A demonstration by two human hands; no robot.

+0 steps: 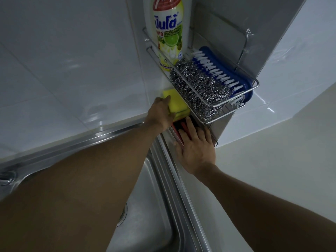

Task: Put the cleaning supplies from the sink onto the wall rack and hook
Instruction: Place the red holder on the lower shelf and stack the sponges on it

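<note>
The left hand (pixel 161 113) is gripping a yellow rectangular foam sponge (pixel 175 103) by its near edge, fingers wrapped onto its face, and is pressing it in under the chrome wire wall rack (pixel 234 104), against the white tiled wall (pixel 72 70). The right hand (pixel 196 150) is lying flat with fingers spread, grasping nothing outright, its fingertips resting on a red and dark pad (pixel 182 127) just below the sponge; whether that pad is sitting on a lower tier is hidden. Up on the rack, a tangled steel wool scourer (pixel 198 86) is sitting beside a blue scrubbing brush with white bristles (pixel 223 73) and a tall yellow dish soap bottle (pixel 168 33). The sponge is probably light, soft and squashy, perhaps wet and slippery, so pinching it across its short sides would likely be giving the surest hold. The stainless steel sink basin (pixel 154 215) below is showing no supplies where visible.
</note>
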